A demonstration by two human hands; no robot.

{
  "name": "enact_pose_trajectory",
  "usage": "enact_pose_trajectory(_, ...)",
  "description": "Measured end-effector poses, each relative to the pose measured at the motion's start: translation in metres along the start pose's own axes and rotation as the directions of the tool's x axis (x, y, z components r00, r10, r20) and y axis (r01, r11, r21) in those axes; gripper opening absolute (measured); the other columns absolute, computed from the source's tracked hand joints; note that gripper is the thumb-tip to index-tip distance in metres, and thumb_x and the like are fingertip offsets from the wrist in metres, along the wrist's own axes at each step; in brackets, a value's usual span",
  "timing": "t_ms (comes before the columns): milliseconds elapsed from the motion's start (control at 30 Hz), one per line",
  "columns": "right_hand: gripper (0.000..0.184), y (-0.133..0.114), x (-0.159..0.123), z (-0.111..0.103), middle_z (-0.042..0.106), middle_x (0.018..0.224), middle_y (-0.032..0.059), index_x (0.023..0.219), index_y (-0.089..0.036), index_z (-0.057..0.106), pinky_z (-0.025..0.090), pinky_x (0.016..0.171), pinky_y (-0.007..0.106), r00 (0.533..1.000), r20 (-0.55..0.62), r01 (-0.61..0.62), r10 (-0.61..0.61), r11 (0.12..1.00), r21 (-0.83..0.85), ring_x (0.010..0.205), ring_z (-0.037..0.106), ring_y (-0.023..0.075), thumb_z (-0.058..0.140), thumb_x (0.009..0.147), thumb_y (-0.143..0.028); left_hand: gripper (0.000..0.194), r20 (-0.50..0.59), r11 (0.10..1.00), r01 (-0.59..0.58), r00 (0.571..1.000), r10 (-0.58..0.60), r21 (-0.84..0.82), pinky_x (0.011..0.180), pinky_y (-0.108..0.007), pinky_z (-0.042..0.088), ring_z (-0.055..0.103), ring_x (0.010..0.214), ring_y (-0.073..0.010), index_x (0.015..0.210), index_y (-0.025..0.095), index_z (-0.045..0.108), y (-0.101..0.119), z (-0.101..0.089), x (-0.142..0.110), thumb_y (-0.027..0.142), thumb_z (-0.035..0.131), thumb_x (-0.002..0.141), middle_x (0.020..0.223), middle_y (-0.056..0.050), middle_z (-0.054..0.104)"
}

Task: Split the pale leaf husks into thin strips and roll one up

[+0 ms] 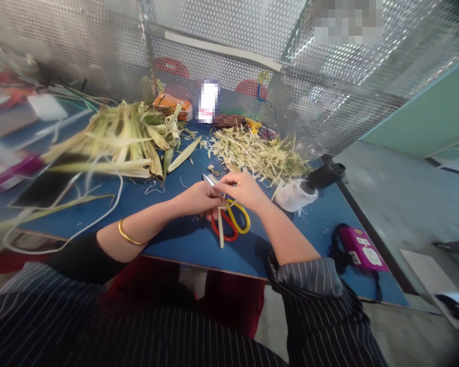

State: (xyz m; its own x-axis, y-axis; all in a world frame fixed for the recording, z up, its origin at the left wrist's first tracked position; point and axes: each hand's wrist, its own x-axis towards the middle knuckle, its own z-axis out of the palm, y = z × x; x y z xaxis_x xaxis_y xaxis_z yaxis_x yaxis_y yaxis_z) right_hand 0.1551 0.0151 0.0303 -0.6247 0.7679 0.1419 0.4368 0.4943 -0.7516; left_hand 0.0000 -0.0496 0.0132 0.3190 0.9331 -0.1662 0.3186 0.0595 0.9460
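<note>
1. Red and yellow loops on show: that's the scissors [247, 219], handles toward the wearer and blades angled away beyond the hands, perhaps to turn the points from the body.
2. Left hand [199, 198] is closed round the middle of the scissors, no finger visible through a loop, so they look parked in the palm rather than set for cutting.
3. Right hand [245, 188] comes over the scissors from the right, fingertips drawn narrow, on a pale strip [221, 230] by the look of it; exact contact is hidden. The strip's loose end dangles across the red loop, likely because only its upper part is gripped.
4. Beyond the scissors, a heap of shreds [262, 155]; farther left, a bundle of long husks [124, 135], both seemingly placed within easy reach.
5. Right of the scissors, a white spool [295, 196] lies near a black spool [327, 174], clear of the elbows' space, it seems.
6. Under the scissors, the blue table [183, 250] gives both hands a low working spot.
</note>
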Motion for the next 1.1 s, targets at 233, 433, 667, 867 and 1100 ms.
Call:
enact_pose_trajectory(233, 0.015, 0.004, 0.005, -0.001, 0.067, 0.069, 0.0002, 0.066, -0.020, 0.070, 0.045, 0.069, 0.030, 0.950, -0.283, 0.005, 0.135, 0.896, 0.444, 0.067, 0.055, 0.0137, 0.072, 0.068, -0.035, 0.025, 0.001, 0.990, 0.030, 1.000, -0.031, -0.139, 0.042, -0.019, 0.043, 0.058, 0.044, -0.0109, 0.067, 0.014, 0.069, 0.004, -0.005, -0.003, 0.037, 0.065, 0.078, 0.060, -0.008, 0.069)
enact_pose_trajectory(433, 0.020, 0.011, 0.008, 0.003, 0.065, 0.066, 0.0010, 0.071, -0.019, 0.072, 0.046, 0.066, 0.029, 0.931, -0.315, -0.011, 0.186, 0.875, 0.485, 0.064, 0.054, 0.0134, 0.070, 0.071, -0.039, 0.022, 0.074, 0.979, 0.062, 0.996, -0.048, -0.196, 0.042, -0.018, 0.042, 0.057, 0.045, -0.0100, 0.069, 0.015, 0.071, 0.005, -0.011, -0.005, 0.036, 0.068, 0.076, 0.060, -0.007, 0.069)
enact_pose_trajectory(667, 0.046, 0.027, 0.014, -0.006, 0.068, 0.077, 0.0035, 0.082, -0.020, 0.070, 0.049, 0.076, 0.032, 0.895, -0.366, -0.089, 0.256, 0.905, 0.415, 0.076, 0.062, 0.0160, 0.056, 0.078, -0.063, 0.017, -0.204, 0.789, 0.012, 0.963, -0.174, -0.614, 0.054, -0.021, 0.052, 0.067, 0.061, -0.0133, 0.087, 0.011, 0.071, 0.001, -0.013, 0.005, 0.026, 0.067, 0.081, 0.087, -0.014, 0.074)
enact_pose_trajectory(867, 0.028, 0.012, 0.003, 0.001, 0.068, 0.069, 0.0014, 0.082, -0.022, 0.073, 0.043, 0.072, 0.032, 0.986, -0.161, 0.035, -0.053, 0.993, -0.114, 0.066, 0.059, 0.0160, 0.061, 0.082, -0.048, 0.014, -0.309, 0.724, -0.056, 0.925, -0.222, -0.687, 0.059, -0.020, 0.052, 0.070, 0.070, -0.0144, 0.092, 0.012, 0.070, 0.003, -0.012, 0.006, 0.017, 0.069, 0.078, 0.085, -0.010, 0.074)
enact_pose_trajectory(1100, 0.018, 0.015, 0.006, -0.017, 0.073, 0.084, -0.0014, 0.077, -0.025, 0.069, 0.027, 0.100, 0.041, 0.923, -0.191, 0.219, -0.335, 0.863, -0.455, 0.081, 0.063, 0.0166, 0.058, 0.089, -0.033, 0.054, -0.308, 0.757, -0.056, 0.931, -0.196, -0.651, 0.060, -0.026, 0.053, 0.069, 0.069, -0.0171, 0.096, 0.014, 0.072, 0.005, -0.027, 0.002, 0.062, 0.064, 0.073, 0.086, -0.011, 0.074)
